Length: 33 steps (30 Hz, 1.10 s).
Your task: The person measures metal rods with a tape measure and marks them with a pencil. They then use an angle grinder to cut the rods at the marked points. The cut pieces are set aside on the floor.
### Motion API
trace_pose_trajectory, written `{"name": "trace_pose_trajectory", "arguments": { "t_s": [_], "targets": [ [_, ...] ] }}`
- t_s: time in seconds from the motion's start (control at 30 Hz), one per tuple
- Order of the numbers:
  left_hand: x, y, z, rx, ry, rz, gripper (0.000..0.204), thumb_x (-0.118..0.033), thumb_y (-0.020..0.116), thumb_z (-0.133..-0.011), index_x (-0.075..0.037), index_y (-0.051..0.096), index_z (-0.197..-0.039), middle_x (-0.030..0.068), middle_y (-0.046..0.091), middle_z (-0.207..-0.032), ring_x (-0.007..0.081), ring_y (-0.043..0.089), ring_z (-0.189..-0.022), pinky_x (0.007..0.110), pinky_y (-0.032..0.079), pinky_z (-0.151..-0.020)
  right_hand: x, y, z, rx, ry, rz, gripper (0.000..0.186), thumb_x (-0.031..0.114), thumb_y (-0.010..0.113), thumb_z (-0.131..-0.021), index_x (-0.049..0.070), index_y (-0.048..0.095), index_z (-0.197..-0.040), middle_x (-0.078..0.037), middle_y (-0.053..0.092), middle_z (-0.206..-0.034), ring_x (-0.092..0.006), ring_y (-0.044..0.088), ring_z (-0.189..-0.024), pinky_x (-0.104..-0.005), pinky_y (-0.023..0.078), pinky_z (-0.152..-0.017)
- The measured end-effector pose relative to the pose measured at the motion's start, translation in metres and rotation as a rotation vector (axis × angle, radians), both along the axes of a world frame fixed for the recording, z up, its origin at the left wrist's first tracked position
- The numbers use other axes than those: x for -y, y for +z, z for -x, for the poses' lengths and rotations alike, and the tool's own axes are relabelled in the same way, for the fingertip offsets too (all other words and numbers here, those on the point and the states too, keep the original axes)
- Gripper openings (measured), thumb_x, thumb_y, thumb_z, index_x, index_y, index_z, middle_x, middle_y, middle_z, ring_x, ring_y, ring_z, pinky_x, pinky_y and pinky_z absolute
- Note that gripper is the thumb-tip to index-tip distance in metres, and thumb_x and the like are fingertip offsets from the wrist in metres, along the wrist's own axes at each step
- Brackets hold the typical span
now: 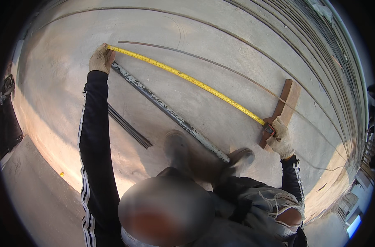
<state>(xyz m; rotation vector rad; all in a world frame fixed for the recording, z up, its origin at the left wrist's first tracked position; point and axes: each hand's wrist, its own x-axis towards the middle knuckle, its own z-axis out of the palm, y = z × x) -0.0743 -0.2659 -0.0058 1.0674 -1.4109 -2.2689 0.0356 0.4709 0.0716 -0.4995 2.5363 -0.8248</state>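
The tape measure [187, 78] spans the concrete floor [212, 119], seemingly held at both ends to lie straight: the left hand [100, 59], fingers closed, pinches its tip; the right hand [281, 138] curls round its case [269, 129] beside a wooden block [292, 94].

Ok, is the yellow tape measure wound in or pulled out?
Pulled out: its yellow blade stretches in a nearly straight line from the gloved left hand to the case at the gloved right hand.
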Motion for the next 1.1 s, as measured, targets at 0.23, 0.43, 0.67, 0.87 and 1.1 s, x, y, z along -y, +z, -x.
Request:
{"name": "trace_pose_trajectory", "arguments": {
  "t_s": [0.23,0.43,0.67,0.87,1.1],
  "targets": [
    [-0.079,0.008,-0.025,0.06,-0.076,-0.081,0.042,-0.031,0.074,-0.103,-0.006,0.061,-0.135,0.0184,0.059,-0.136,0.0328,0.059,-0.135,0.044,0.057,-0.106,-0.008,-0.002,-0.008,-0.26,0.031,-0.044,0.031,0.011,0.073,-0.072,0.001,0.059,-0.097,-0.017,0.049,-0.09,-0.0385,0.057,-0.079,-0.0452,0.049,-0.068],
    [-0.243,0.042,-0.098,0.094,-0.083,0.526,0.038,-0.027,0.075,-0.101,-0.003,0.064,-0.128,0.0043,0.067,-0.106,0.0126,0.065,-0.09,0.03,0.055,-0.077,-0.004,0.0,-0.008,-0.197,0.002,-0.036,0.035,0.017,0.08,-0.085,0.0,0.067,-0.113,-0.015,0.055,-0.095,-0.0335,0.061,-0.081,-0.042,0.051,-0.071],
    [-0.41,0.083,-0.139,-0.126,-1.186,0.692,0.03,-0.024,0.073,-0.101,-0.001,0.067,-0.12,0.0111,0.068,-0.101,0.0191,0.07,-0.086,0.035,0.057,-0.074,-0.009,0.007,0.002,0.091,-0.135,0.059,0.047,0.045,0.081,-0.094,0.005,0.072,-0.117,-0.009,0.065,-0.097,-0.0229,0.065,-0.088,-0.0361,0.054,-0.079],
    [-0.496,0.067,-0.123,-0.423,-1.382,0.765,0.036,-0.026,0.078,-0.096,-0.002,0.067,-0.12,0.0111,0.062,-0.101,0.0292,0.067,-0.086,0.041,0.057,-0.075,-0.024,0.003,0.028,0.541,-0.281,0.338,0.041,0.046,0.067,-0.106,0.009,0.073,-0.123,-0.002,0.07,-0.107,-0.0123,0.066,-0.096,-0.0315,0.056,-0.085],
    [-0.536,0.051,-0.117,-0.612,-1.273,1.004,0.031,-0.022,0.078,-0.094,-0.004,0.064,-0.115,0.0119,0.056,-0.111,0.0322,0.065,-0.096,0.044,0.057,-0.082,-0.038,-0.016,0.021,0.624,-0.549,0.559,0.042,0.041,0.063,-0.109,0.004,0.072,-0.127,-0.004,0.073,-0.113,-0.0103,0.067,-0.101,-0.0253,0.056,-0.092]
  ]
}}
